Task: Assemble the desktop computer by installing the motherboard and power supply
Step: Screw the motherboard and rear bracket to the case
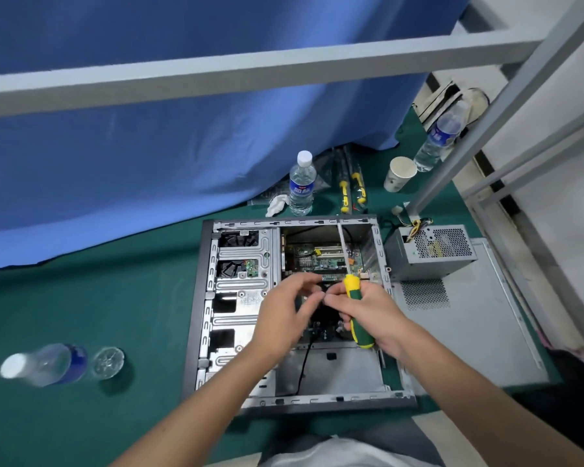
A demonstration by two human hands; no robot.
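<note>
Green mat, case [236, 332] centre frame. My right hand [368, 311] gripping screwdriver [357, 313], left hand [285, 315] fingers loosely curled, pinch unclear. PSU [432, 249] right of case looks heavy, rigid; grab by sides.

Both bare forearms reaching up from the bottom edge toward the middle of the frame, converging. Left hand [285, 310] just left of centre, fingers loosely curled, fingertips meeting those of the right. Right hand [368, 311] just right of centre, palm and lower fingers wrapped round a screwdriver [356, 310], thumb and forefinger stretched leftward toward the left fingertips.
</note>
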